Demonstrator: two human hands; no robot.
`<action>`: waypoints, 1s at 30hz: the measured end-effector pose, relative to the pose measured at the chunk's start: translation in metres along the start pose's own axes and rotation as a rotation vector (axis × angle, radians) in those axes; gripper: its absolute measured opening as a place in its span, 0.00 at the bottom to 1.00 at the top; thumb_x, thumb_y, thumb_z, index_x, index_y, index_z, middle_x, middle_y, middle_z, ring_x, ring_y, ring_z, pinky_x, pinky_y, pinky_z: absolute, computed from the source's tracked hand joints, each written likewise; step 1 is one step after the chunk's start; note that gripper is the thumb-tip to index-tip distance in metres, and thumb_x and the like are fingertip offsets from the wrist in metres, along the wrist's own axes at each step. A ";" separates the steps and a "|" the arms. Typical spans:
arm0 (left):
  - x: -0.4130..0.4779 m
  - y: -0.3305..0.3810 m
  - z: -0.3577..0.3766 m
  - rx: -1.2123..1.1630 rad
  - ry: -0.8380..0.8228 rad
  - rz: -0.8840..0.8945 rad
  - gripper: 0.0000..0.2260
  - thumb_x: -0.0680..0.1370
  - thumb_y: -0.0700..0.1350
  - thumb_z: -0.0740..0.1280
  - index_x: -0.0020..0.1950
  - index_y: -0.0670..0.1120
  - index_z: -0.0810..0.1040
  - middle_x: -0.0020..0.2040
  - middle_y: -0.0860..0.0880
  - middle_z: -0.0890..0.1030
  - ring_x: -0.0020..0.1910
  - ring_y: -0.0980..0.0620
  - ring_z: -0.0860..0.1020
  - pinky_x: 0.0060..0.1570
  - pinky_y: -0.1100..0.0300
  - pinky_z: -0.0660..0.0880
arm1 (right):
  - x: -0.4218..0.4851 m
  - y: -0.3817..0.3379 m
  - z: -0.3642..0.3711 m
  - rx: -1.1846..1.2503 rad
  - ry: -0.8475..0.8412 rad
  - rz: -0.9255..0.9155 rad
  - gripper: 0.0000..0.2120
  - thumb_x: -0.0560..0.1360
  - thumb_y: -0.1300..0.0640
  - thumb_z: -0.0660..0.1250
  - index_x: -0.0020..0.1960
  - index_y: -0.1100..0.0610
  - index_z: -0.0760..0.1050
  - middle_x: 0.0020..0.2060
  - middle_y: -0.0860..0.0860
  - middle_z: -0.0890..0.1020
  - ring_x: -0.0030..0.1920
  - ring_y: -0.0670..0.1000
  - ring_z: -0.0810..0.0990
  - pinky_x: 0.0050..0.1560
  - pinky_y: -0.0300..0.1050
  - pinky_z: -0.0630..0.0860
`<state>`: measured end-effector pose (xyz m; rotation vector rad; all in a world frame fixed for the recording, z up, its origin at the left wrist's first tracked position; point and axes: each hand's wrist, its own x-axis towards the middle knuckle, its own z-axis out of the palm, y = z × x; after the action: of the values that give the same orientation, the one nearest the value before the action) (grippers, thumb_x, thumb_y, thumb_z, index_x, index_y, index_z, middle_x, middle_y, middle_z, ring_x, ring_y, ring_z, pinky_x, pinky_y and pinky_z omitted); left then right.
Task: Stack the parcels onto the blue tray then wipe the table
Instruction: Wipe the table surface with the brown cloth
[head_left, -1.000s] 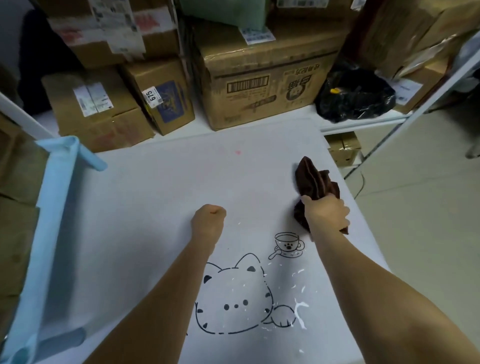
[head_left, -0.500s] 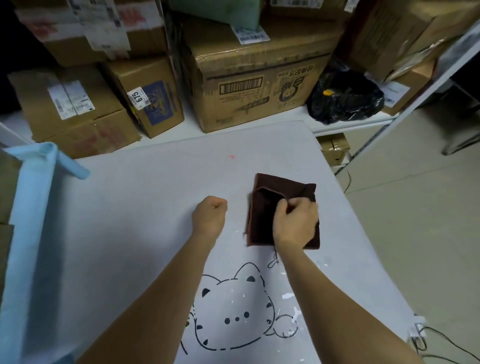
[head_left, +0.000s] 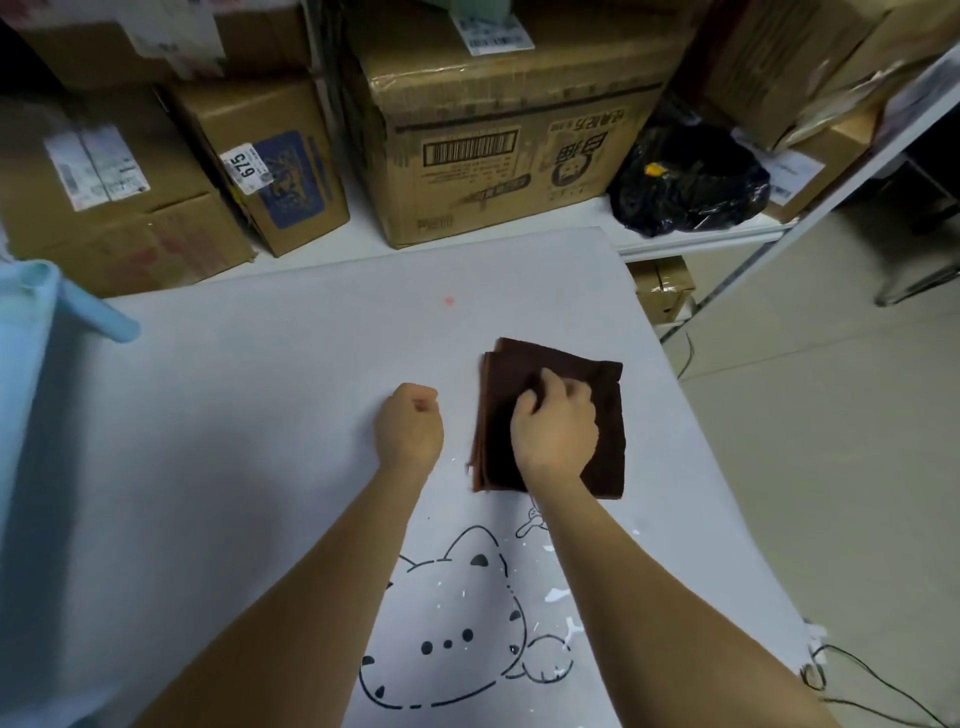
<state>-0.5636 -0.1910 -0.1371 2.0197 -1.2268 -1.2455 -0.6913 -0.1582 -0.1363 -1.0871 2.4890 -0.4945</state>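
Note:
A folded dark brown cloth (head_left: 602, 415) lies flat on the pale grey table (head_left: 260, 441), right of centre. My right hand (head_left: 556, 431) presses down on the cloth with fingers curled into its fabric. Just left of the cloth, my left hand (head_left: 410, 426) rests on the table as a closed fist, holding nothing. The blue tray (head_left: 31, 312) shows only as a light blue rim and leg at the far left edge; its contents are out of view.
Several cardboard boxes (head_left: 493, 130) stand along the back edge, with a black plastic bag (head_left: 691, 182) at the back right. A cat drawing (head_left: 447, 623) and white paint flecks mark the near table. The table's right edge drops to the floor, where cables (head_left: 857, 686) lie.
The cloth went from bunched and lifted in my right hand near the right edge to spread flat on the table, moved left toward my left fist. My left hand stayed put.

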 end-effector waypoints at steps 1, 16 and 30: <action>0.000 -0.001 0.001 0.085 0.007 0.041 0.12 0.77 0.37 0.60 0.56 0.45 0.80 0.56 0.48 0.79 0.57 0.47 0.77 0.55 0.56 0.74 | -0.001 0.004 0.004 -0.091 -0.067 0.018 0.27 0.77 0.42 0.56 0.74 0.47 0.61 0.73 0.58 0.61 0.73 0.59 0.60 0.68 0.58 0.59; 0.021 0.000 -0.011 1.012 -0.138 0.066 0.46 0.62 0.66 0.73 0.74 0.62 0.52 0.76 0.51 0.49 0.73 0.42 0.52 0.58 0.42 0.68 | 0.066 -0.048 0.045 -0.380 -0.356 -0.515 0.29 0.80 0.47 0.51 0.78 0.47 0.45 0.78 0.50 0.41 0.77 0.54 0.37 0.72 0.66 0.38; 0.026 -0.009 -0.015 0.983 -0.101 0.117 0.47 0.62 0.67 0.71 0.74 0.63 0.50 0.76 0.52 0.46 0.72 0.43 0.49 0.61 0.40 0.62 | 0.106 -0.107 0.077 -0.328 -0.345 -0.731 0.27 0.79 0.52 0.54 0.77 0.43 0.52 0.78 0.43 0.47 0.77 0.54 0.39 0.70 0.69 0.36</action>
<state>-0.5414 -0.2102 -0.1487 2.4473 -2.2733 -0.7269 -0.6556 -0.3188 -0.1756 -2.0270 1.8537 -0.0595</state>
